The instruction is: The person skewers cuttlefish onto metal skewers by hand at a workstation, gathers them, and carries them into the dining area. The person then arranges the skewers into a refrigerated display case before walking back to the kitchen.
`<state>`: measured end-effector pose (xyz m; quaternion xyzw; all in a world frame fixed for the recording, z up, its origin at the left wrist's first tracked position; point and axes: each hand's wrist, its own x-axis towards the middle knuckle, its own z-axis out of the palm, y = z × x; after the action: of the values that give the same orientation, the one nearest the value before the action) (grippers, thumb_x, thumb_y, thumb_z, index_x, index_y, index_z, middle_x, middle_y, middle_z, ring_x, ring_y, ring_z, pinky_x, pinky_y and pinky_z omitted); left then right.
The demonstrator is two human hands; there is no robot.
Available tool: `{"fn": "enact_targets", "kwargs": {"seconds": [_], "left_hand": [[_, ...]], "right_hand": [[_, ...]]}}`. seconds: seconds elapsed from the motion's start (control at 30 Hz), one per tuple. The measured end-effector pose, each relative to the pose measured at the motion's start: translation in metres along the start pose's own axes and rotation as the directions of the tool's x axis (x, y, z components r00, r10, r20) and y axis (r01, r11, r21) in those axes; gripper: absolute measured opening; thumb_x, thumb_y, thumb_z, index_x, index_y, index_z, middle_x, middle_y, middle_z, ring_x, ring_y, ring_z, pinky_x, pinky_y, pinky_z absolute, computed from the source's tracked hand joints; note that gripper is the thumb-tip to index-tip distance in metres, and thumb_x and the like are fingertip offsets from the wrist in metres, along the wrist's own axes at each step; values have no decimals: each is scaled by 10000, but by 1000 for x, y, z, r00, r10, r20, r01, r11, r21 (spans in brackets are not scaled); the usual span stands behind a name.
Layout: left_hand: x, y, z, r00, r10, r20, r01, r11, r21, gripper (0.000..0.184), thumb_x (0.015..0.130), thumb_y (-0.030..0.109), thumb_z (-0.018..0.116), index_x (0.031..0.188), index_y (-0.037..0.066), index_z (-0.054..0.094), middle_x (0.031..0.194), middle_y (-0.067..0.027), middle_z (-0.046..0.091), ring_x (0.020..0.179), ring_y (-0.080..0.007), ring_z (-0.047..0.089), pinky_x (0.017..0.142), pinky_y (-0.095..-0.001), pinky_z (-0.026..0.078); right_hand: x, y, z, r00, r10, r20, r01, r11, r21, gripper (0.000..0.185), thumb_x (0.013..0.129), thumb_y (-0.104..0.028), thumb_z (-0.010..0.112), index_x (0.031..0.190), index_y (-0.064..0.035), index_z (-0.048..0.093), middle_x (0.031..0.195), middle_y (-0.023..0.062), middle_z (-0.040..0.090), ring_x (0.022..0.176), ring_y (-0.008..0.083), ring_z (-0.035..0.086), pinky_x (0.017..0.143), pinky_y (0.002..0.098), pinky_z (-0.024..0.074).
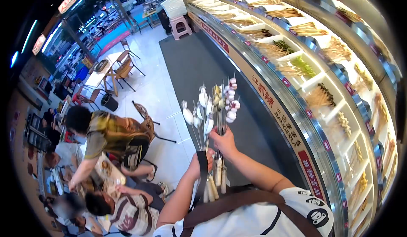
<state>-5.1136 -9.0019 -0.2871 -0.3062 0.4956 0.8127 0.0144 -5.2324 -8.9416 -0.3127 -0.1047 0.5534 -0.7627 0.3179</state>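
White-topped skewers (209,105) fill the closed grip of left hand (201,164) and right hand (224,142), and could snag on one another if either tilts.

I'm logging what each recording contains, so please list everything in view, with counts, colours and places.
Held skewers: several, white and pinkish food, pale handles, in both hands
Strap: one, black, at the left hand
Display case: one, beige lower front, right
Trays: many, white, in the case
Tray skewers: many, brown, cream and green, in the trays
Mat: one, dark grey, along the case
Floor: white, left of the mat
Stool: one, pink, top centre
Table: one clear, white, upper left
Chairs: several, brown, left
Bin: one, black, left
Signs: two lit, upper left
People: several, lower left
Apron: one, brown, on the wearer
Left hand: one, bare, gripping skewers
Right hand: one, bare, gripping skewers
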Motion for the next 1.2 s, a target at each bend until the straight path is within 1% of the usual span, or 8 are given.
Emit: {"fn": "enact_targets", "kwargs": {"seconds": [0.2,0.27,0.47,0.73,0.77,0.93,1.0,1.2], "left_hand": [[213,130,-52,995,76,61,-76,997,-10,145,869,200,542,895,68,490,534,54,382,417,-69,391,385,-224,304],[280,182,-56,989,140,49,-147,973,179,166,863,212,552,917,71,484,558,45,406,447,-70,418,409,-223,338],[467,325,-66,920,375,116,-386,808,445,159,885,210,495,927,61,458,688,12,462,601,-62,433,543,-225,394],[688,493,-131,888,458,-45,-252,566,785,218,869,174,476,968,-13,423,788,-146,563,741,-242,570,693,-342,449],[714,520,-141,906,416,-73,-177,532,828,252,879,213,459,944,-15,375,907,-308,547,823,-478,533,672,-501,431],[829,633,-175,922,265,-282,139,454,880,314,862,196,438,1021,-61,348,909,-298,553,860,-438,550,717,-486,439],[884,664,-206,882,456,-120,-28,305,952,302,849,185,449,1007,-56,361,911,-284,549,837,-435,557,713,-488,445],[1038,779,-267,912,411,-9,-101,245,964,314,832,186,476,1002,-49,356,894,-272,551,823,-426,564,697,-484,453]], "right_hand": [[247,-40,25,995,-36,-96,38,999,26,221,744,-72,607,886,-68,438,670,14,488,466,77,455,396,225,367],[322,-63,29,988,-20,-153,25,999,31,195,743,-28,561,890,-66,440,665,5,474,453,70,436,382,219,345],[543,-112,29,1000,7,-20,2,912,410,34,751,-9,478,747,-42,469,483,-23,366,359,54,312,342,214,256],[810,-175,91,970,19,241,-95,947,307,219,768,-60,507,949,53,558,451,-54,325,361,29,284,369,183,264],[843,-188,103,955,35,293,-135,935,328,217,781,-90,565,960,33,559,476,-61,342,374,19,295,374,179,263],[1016,-176,175,996,19,92,-26,997,74,210,731,-131,678,833,-83,501,640,-36,476,470,44,420,411,191,336],[1084,-177,196,997,32,64,-29,998,-59,211,718,-126,682,799,-95,489,629,-33,482,467,46,425,418,191,345],[1260,-196,237,989,114,-90,-109,992,64,176,723,-116,665,777,-98,498,587,-38,470,438,47,415,410,188,333]]}}
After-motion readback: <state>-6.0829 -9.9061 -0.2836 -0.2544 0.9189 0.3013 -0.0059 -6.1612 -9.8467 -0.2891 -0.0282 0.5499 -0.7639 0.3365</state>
